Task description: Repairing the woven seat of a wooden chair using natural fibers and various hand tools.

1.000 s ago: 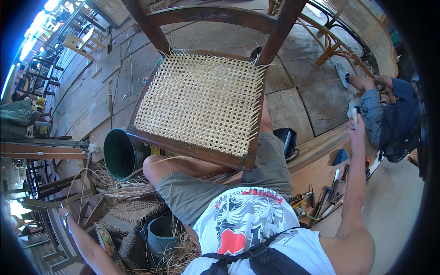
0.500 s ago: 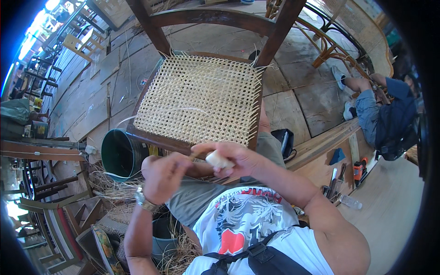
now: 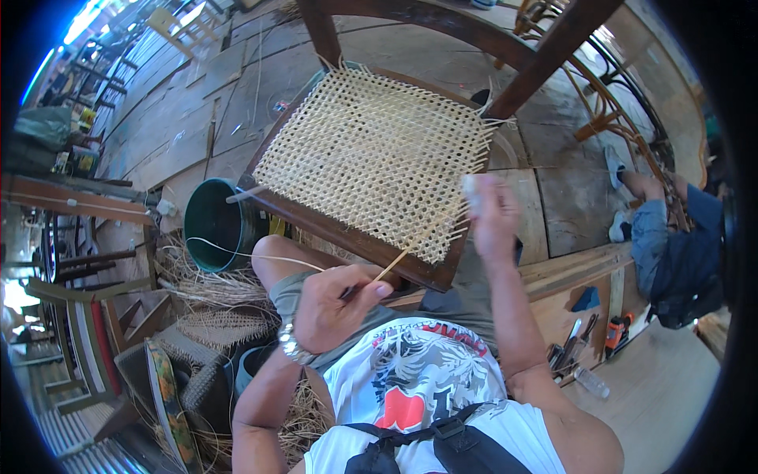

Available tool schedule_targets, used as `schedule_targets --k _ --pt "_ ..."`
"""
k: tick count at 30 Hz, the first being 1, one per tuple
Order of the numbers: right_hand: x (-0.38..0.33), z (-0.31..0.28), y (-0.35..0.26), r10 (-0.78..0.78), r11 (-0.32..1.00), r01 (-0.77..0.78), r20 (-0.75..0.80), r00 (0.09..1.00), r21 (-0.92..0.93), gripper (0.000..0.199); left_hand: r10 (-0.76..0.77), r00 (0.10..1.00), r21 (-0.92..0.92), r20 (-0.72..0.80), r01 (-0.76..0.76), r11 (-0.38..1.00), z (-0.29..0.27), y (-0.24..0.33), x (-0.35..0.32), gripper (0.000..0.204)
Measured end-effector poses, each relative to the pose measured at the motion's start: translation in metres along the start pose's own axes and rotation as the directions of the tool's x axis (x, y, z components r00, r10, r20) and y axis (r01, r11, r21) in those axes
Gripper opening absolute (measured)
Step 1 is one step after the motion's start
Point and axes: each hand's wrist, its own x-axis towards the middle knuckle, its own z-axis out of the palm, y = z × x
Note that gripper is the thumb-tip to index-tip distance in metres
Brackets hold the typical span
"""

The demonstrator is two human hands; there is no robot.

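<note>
A dark wooden chair stands before my knees, its seat filled with woven cane whose loose ends stick out along the right and far edges. My left hand, with a watch on the wrist, pinches a thin cane strand below the seat's near edge. From there the strand runs up right toward my right hand, and a paler tail curves left to the bucket. My right hand, blurred, is closed on a small white lump beside the seat's right corner. Whether the strand touches the lump is unclear.
A dark green bucket stands left of the chair, with cane scraps around it. To the right, hand tools, an orange tape measure and a clear bottle lie on boards. Another person sits at the far right.
My hands, close together before, are now apart. The right hand with the white lump moved up and right; the left moved slightly right, and the strand stretches between them. The view shifted.
</note>
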Motion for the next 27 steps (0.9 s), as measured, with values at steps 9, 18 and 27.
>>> schedule_targets --k 9,18,27 --pt "0.104 -0.232 0.001 -0.342 0.715 0.034 -0.306 0.888 -0.698 0.030 -0.302 0.930 0.415 -0.209 0.364 0.834 -0.225 -0.096 -0.069 0.017" --pt "0.117 -0.296 -0.012 -0.121 0.949 0.028 -0.281 0.952 -0.314 0.031 -0.214 0.882 0.885 -0.420 0.451 0.118 -0.443 -0.123 -0.096 0.021" --pt "-0.046 0.026 -0.061 0.277 0.954 -0.225 0.864 0.420 -0.196 0.051 0.063 0.760 0.560 0.646 -0.529 0.637 -0.107 0.047 0.096 0.017"
